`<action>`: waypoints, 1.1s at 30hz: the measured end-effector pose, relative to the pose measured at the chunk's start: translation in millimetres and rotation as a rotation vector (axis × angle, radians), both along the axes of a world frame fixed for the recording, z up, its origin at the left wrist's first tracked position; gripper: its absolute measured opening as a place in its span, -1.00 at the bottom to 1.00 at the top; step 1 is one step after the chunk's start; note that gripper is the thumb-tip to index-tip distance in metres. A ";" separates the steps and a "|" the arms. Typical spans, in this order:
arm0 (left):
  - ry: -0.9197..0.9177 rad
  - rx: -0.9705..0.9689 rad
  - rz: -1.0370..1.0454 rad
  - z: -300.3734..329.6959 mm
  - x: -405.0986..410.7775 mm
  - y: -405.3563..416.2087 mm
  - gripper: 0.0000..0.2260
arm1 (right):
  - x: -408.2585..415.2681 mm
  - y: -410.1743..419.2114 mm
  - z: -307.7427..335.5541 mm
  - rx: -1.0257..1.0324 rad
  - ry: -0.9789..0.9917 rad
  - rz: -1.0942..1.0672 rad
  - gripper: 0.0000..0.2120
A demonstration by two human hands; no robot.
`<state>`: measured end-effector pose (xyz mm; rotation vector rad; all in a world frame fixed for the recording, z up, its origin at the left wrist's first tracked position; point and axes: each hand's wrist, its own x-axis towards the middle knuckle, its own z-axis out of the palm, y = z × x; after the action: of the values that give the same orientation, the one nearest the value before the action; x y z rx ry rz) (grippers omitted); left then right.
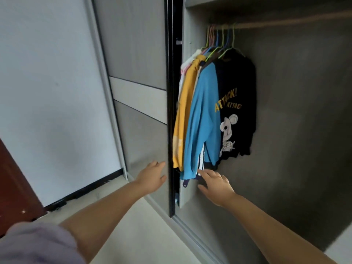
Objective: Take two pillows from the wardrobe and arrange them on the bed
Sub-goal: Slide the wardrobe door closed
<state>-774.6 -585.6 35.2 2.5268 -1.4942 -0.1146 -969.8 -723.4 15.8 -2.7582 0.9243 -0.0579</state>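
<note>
The wardrobe (297, 103) stands open on its right side, with a grey interior. Its sliding door (137, 54), grey with a black edge, covers the left part. My left hand (152, 177) is flat against the door's face near its black edge, fingers spread. My right hand (216, 182) reaches into the opening just under the hanging clothes, fingers apart and holding nothing. No pillow and no bed are in view.
Several garments hang from coloured hangers on a rail (285, 23): a yellow one (185, 103), a blue one (202, 119) and a black printed shirt (238, 103). A white wall (47, 92) is at left, a dark red door (13, 183) at far left.
</note>
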 end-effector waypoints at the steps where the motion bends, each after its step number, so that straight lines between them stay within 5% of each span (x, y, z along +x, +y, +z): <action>1: -0.006 -0.014 0.003 4.8 16.2 -7.8 -0.52 | 18.2 -5.1 6.1 0.009 -0.018 -0.004 -0.45; 9: -0.026 -0.078 -0.042 32.4 112.2 -106.6 -0.51 | 144.2 -71.4 28.7 0.046 -0.120 0.038 -0.46; 20: -0.110 -0.313 -0.134 84.1 269.9 -259.4 -0.33 | 333.2 -193.1 69.4 0.249 -0.604 -0.231 -0.42; 28: -0.349 -0.495 -0.333 65.5 317.6 -315.2 -0.07 | 392.1 -214.7 66.6 -0.055 -0.703 -0.457 -0.60; 33: -0.326 -0.731 -0.413 56.1 318.4 -326.1 -0.16 | 396.2 -214.7 65.6 -0.113 -0.693 -0.505 -0.61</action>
<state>-456.2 -911.7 91.2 1.6921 -1.7360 0.6833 -573.6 -938.0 81.4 -2.2272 1.3662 -1.0884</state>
